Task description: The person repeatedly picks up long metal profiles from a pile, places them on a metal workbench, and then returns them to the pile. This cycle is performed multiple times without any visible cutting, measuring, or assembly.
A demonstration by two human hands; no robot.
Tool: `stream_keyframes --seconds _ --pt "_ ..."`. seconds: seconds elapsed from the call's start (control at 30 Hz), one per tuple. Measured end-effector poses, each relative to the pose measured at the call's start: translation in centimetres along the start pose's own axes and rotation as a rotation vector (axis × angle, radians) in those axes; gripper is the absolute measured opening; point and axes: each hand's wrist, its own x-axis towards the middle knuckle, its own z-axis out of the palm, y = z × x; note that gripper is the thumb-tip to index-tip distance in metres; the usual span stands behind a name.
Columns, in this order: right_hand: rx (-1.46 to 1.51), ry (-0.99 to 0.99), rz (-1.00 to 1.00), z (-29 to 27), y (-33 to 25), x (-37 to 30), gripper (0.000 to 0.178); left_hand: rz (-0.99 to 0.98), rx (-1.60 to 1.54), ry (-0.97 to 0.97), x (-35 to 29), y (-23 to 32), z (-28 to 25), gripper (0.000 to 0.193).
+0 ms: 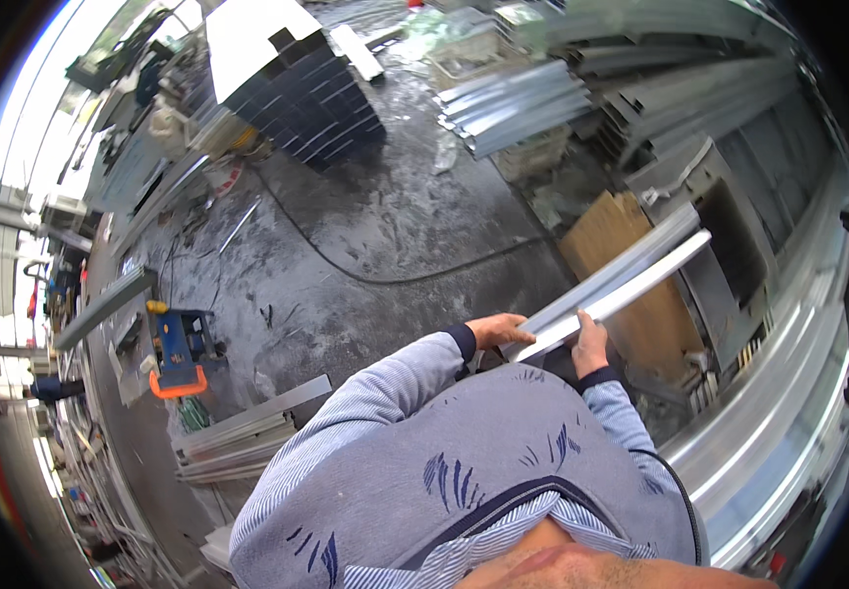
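Note:
Two long, straight metal profiles slant away from my body toward the right: a grey one (613,270) and, alongside it, a brighter white-silver one (630,292). Their near ends reach close to my chest. My left hand (501,331) is closed around these near ends from the left side. On the other side my right hand (591,346) grips the brighter profile, its thumb up along the edge. The undersides of both hands and most fingertips are hidden. Below the far part of the profiles stands a brown wooden board (630,294).
Long silver profiles (748,422) lie along my right, with ribbed metal sheets (518,103) farther off. A stack of dark profiles (311,103) stands ahead. A black cable (375,281) crosses the dusty floor. A blue and orange tool (181,351) and profile lengths (247,437) are left.

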Motion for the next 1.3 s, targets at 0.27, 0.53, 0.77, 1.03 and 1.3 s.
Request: stream_keyframes --seconds 0.27,0.53,0.77,1.03,1.3 --pt "-0.405 0.04 -0.153 -0.6 1.9 0.3 0.06 -0.103 -0.246 -0.14 2.6 -0.6 -1.4 0.053" --pt "-0.258 -0.228 -0.125 -0.7 1.2 -1.1 0.066 -0.176 -0.273 -0.202 2.9 -2.4 -0.4 0.072" --pt "-0.746 0.088 -0.332 -0.5 -2.5 -1.3 0.08 -0.026 -0.067 -0.159 3.6 -3.0 1.9 0.061" --pt "-1.376 0.288 -0.759 3.2 -9.2 0.4 0.11 0.004 0.016 -0.124 6.2 0.4 2.9 0.051" --pt "-1.305 0.498 -0.842 0.7 -18.6 10.3 0.094 0.01 0.015 -0.127 17.3 11.5 5.0 0.047"
